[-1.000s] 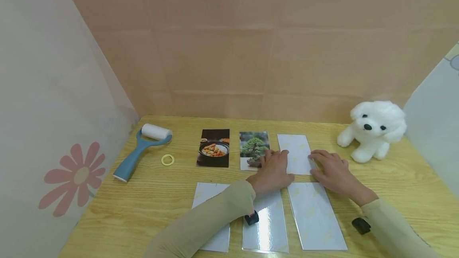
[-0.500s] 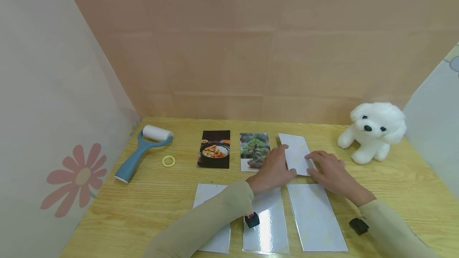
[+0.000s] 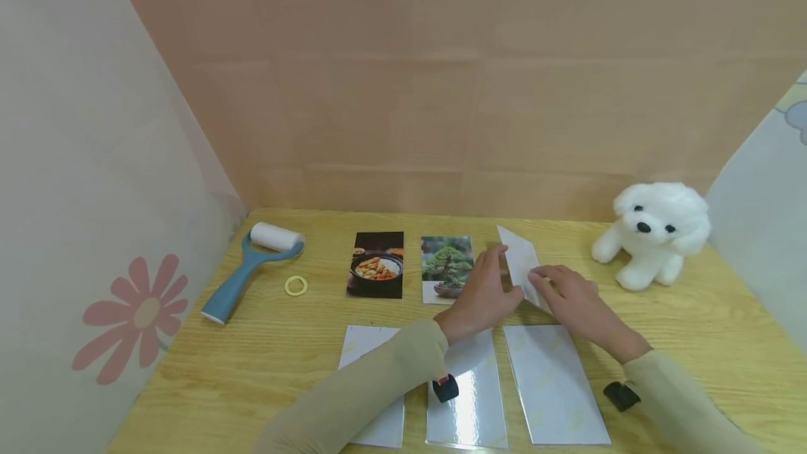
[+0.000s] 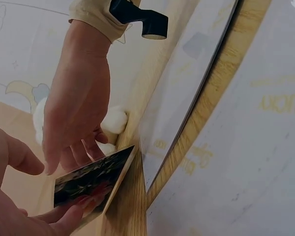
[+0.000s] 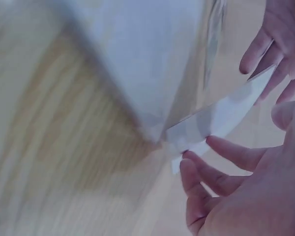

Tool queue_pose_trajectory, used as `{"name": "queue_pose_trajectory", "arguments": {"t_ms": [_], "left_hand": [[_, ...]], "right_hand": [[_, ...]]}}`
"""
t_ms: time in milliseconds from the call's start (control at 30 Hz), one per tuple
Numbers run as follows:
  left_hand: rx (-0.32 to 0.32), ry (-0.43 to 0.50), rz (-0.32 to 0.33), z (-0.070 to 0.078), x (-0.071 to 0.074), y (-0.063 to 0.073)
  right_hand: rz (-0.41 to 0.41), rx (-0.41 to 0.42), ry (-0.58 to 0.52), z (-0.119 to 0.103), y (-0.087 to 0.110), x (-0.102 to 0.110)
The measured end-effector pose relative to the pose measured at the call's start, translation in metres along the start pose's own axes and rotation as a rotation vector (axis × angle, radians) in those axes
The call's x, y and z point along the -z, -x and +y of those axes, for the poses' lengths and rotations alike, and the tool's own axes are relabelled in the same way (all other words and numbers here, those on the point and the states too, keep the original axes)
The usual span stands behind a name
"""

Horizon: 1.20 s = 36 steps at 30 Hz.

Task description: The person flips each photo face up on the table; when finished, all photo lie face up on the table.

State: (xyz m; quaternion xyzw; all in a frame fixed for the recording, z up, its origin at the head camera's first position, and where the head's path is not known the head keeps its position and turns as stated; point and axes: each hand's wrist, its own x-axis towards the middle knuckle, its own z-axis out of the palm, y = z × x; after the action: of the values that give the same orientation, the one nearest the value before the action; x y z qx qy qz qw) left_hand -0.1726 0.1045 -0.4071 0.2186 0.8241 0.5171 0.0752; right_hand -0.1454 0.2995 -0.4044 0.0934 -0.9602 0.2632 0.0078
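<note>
A picture card (image 3: 520, 258), white back up, stands tilted at the far right of the cards, its left edge raised. My left hand (image 3: 484, 296) is at that edge, its fingertips touching the card. My right hand (image 3: 580, 303) touches the white back with its fingertips. In the left wrist view the card's dark underside picture (image 4: 76, 184) shows. Left of it lie a bonsai picture card (image 3: 446, 265) and a food picture card (image 3: 376, 265), face up. In front lie clear-coated white sheets, a right one (image 3: 556, 384) and a middle one (image 3: 466, 398) among them.
A blue-handled roller (image 3: 242, 272) with a white drum and a yellow ring (image 3: 295, 286) lie at the left. A white plush dog (image 3: 656, 237) sits at the back right. A left white sheet (image 3: 381, 419) is partly under my left sleeve. A wall covering rises behind the table (image 3: 208, 384).
The right-hand card lay flat a second ago. Its left edge has risen and tilted right, with both hands moving slightly along with it.
</note>
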Motion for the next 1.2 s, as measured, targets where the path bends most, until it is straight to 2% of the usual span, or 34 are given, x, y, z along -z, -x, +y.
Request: {"name": "queue_pose_trajectory", "arguments": {"t_ms": [233,367,700,867,1033,1200], "left_hand": [[0.013,0.241,0.029,-0.001,-0.003,-0.001],[0.012,0.279,0.016,0.001,-0.004,-0.001],[0.014,0.282,-0.061,0.002,-0.006,0.000],[0.011,0.256,-0.106,-0.002,-0.008,0.000],[0.017,0.198,-0.110,-0.004,-0.008,-0.001],[0.008,0.183,-0.116,-0.005,-0.006,-0.003]], "right_hand": [[-0.041,-0.067,-0.033,-0.012,-0.005,0.005],[-0.041,-0.089,-0.055,-0.018,-0.006,0.008],[-0.026,-0.099,-0.057,-0.023,-0.008,0.010],[-0.002,-0.094,-0.110,-0.023,-0.007,0.012],[0.039,-0.056,-0.166,-0.024,-0.005,0.012],[0.081,-0.050,-0.217,-0.024,-0.002,0.014]]}}
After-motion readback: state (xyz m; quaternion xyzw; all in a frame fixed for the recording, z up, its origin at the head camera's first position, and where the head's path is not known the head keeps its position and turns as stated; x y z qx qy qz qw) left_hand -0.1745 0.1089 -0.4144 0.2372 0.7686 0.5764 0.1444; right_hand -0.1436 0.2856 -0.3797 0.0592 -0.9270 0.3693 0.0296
